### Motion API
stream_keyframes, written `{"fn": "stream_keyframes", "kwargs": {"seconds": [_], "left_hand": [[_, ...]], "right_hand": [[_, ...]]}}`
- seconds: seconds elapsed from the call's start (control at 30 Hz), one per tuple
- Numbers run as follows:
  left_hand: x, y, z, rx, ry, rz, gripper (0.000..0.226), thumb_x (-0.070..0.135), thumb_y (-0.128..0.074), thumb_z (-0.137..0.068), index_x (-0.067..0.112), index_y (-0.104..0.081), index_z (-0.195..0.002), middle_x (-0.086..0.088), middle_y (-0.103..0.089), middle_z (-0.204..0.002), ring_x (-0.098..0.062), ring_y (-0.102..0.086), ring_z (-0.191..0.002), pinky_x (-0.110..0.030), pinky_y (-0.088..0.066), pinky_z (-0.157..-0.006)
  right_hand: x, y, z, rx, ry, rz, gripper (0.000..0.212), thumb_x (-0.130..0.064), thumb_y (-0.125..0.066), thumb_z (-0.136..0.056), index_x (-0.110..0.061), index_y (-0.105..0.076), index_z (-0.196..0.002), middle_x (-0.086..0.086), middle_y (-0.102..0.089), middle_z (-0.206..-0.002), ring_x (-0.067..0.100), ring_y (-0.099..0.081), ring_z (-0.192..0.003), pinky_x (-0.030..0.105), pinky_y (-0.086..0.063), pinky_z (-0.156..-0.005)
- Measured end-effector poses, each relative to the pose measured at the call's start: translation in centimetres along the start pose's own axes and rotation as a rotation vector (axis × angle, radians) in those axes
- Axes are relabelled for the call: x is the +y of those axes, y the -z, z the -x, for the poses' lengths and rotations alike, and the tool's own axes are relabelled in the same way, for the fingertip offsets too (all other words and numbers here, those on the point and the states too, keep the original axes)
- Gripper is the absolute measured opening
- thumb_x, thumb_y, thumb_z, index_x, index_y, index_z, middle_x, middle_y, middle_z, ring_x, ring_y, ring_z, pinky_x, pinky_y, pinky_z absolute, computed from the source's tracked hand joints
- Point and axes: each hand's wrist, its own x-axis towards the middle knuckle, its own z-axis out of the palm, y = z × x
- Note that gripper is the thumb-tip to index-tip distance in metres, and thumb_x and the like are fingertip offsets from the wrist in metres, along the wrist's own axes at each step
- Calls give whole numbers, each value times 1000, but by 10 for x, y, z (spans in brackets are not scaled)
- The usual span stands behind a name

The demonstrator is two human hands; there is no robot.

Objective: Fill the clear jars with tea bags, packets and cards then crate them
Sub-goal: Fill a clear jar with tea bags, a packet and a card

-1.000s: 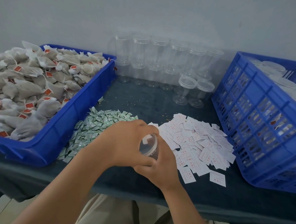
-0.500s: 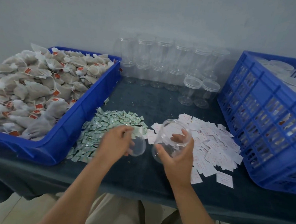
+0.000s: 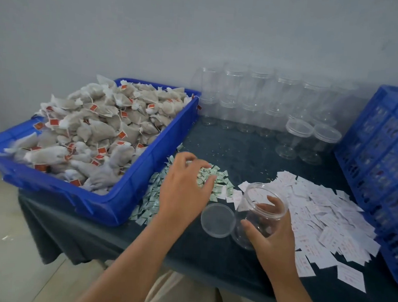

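Note:
My right hand (image 3: 268, 236) grips an open clear jar (image 3: 259, 207), tilted with its mouth up and away, near the table's front. Its clear lid (image 3: 218, 220) lies flat on the dark cloth just left of the jar. My left hand (image 3: 184, 190) reaches over the pile of small green-and-white packets (image 3: 219, 187), fingers spread and bent, touching them. White cards (image 3: 325, 216) lie heaped to the right of the jar. Tea bags with red tags (image 3: 95, 134) fill the blue tray (image 3: 129, 193) on the left.
Rows of empty clear jars (image 3: 255, 100) stand stacked against the back wall, with two lidded ones (image 3: 309, 139) in front. A blue slatted crate (image 3: 380, 163) stands at the right edge. The table's front edge drops to a tiled floor at the left.
My left hand has set the lid down on the cloth and moved up onto the packet pile. The right hand still holds the jar, now lower and closer to me.

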Motion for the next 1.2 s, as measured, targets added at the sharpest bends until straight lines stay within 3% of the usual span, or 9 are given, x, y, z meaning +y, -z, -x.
{"fn": "stream_keyframes", "kwargs": {"seconds": [0.17,0.3,0.43,0.63,0.83,0.93,1.07,1.13,1.2], "left_hand": [[-49,78,-104,82,133,-52,17,43,-64,-94,38,-68,-109,13,-64,-114,-14,-66,-97,-34,-52,-76],[-110,101,-147,-419,397,-550,49,24,-66,-95,28,-57,-143,-8,-62,-140,-32,-61,-124,-44,-54,-97],[-141,76,-129,-704,569,-625,72,30,-54,-106,23,-17,-167,-20,-19,-171,-46,-34,-150,-57,-38,-118],[-142,58,-135,-617,528,-537,35,19,-54,-107,1,-62,-135,-21,-62,-139,-36,-60,-127,-44,-49,-108],[-146,73,-140,-255,592,-190,29,33,-65,-83,4,-64,-90,-13,-72,-92,-25,-62,-75,-31,-45,-60],[-133,78,-136,-90,601,48,32,38,-66,-79,12,-66,-99,0,-65,-72,-21,-64,-69,-29,-45,-54],[-119,84,-132,44,456,246,36,54,-63,-82,27,-69,-104,3,-73,-84,-21,-72,-81,-42,-62,-74],[-107,93,-134,147,413,323,48,59,-64,-82,27,-68,-117,12,-71,-82,-4,-69,-73,-32,-58,-66],[-91,101,-140,251,359,392,35,59,-66,-82,29,-68,-100,18,-65,-69,3,-58,-56,-24,-50,-55]], "right_hand": [[1,-1,-1,-10,3,17,84,-46,-87,-64,-37,-50,-139,-38,-64,-119,-9,-66,-114,4,-51,-87],[6,-1,-3,-10,-8,40,81,-40,-88,-69,-33,-50,-140,-37,-66,-119,-9,-68,-110,3,-51,-85],[12,0,-8,2,-20,115,73,-10,-90,-82,-24,-51,-143,-43,-64,-115,-18,-64,-107,-1,-46,-82],[16,1,-8,16,-52,148,66,-12,-87,-86,-23,-53,-142,-35,-68,-115,-13,-67,-108,17,-55,-93],[15,0,-7,-2,-74,116,72,-20,-89,-85,-34,-49,-143,-7,-73,-126,-2,-71,-110,16,-54,-91],[9,-2,-7,-9,-69,103,73,-38,-96,-78,-43,-50,-136,-20,-74,-119,-4,-72,-108,15,-57,-86],[4,-3,-7,-13,-62,74,74,-51,-87,-69,-47,-50,-133,-40,-67,-116,-14,-68,-106,2,-49,-81],[4,-3,-8,-21,-72,48,76,-57,-85,-66,-49,-50,-132,-36,-68,-119,-8,-70,-107,5,-52,-83],[3,-3,-9,-35,-72,43,76,-57,-86,-65,-51,-50,-132,-34,-69,-120,-4,-72,-109,9,-55,-85]]}}
